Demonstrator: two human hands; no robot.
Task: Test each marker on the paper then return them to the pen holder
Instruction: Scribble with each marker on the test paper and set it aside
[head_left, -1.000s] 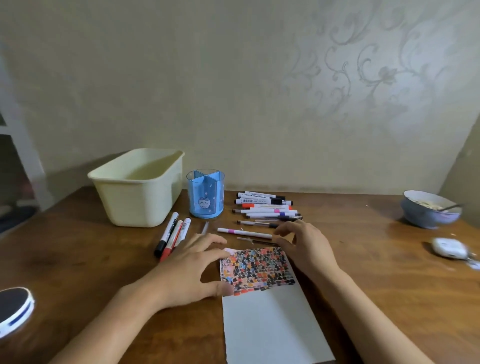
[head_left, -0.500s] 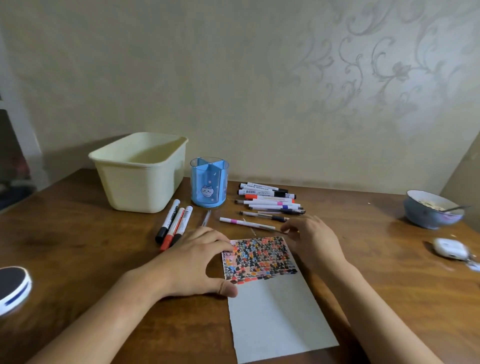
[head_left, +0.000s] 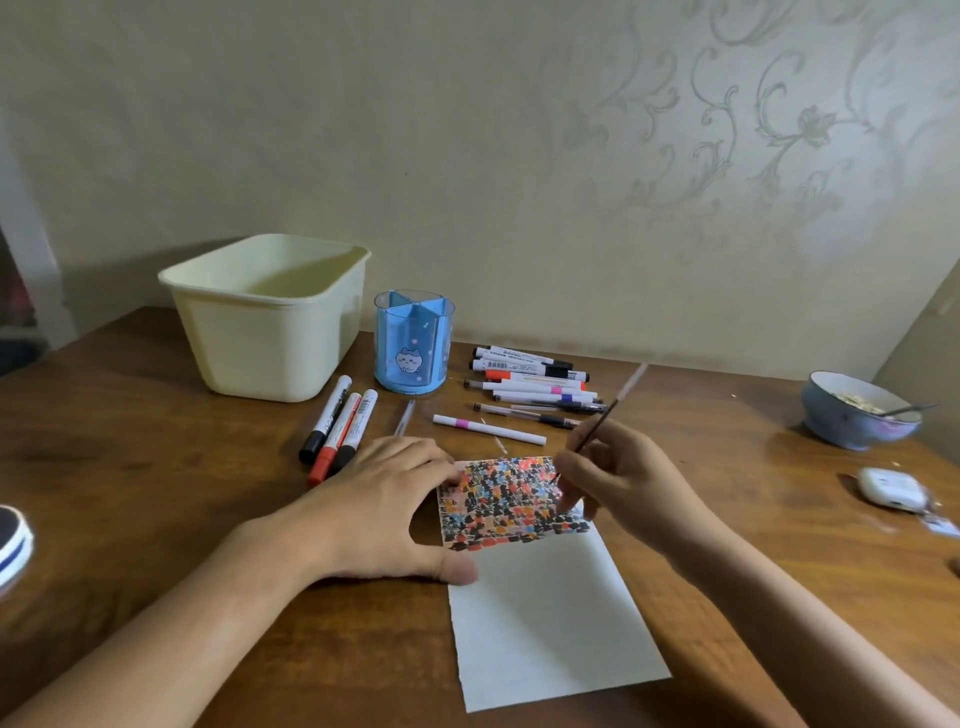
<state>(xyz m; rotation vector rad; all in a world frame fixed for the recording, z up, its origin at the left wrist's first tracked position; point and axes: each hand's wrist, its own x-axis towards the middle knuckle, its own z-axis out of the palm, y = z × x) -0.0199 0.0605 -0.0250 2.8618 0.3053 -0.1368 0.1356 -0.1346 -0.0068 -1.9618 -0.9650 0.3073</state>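
Observation:
A white paper (head_left: 550, 629) lies on the wooden table, its top part covered in coloured test marks. My left hand (head_left: 379, 512) presses flat on the paper's left edge. My right hand (head_left: 623, 478) pinches a thin pen (head_left: 610, 410), tip down over the marked area's right side. An empty blue pen holder (head_left: 414, 340) stands behind. A pile of markers (head_left: 535, 384) lies to its right, a white marker with a pink band (head_left: 488, 429) in front, and three thick markers (head_left: 337, 426) to the holder's left.
A cream plastic tub (head_left: 270, 317) stands at the back left. A blue bowl with a spoon (head_left: 857, 410) and a white earbud case (head_left: 891, 488) sit at the right. A round dark object (head_left: 10, 540) shows at the left edge. A clear pen (head_left: 404, 417) lies near the holder.
My right hand picked a thin pen off the table and brought its tip down over the marked paper. My left hand stayed on the paper.

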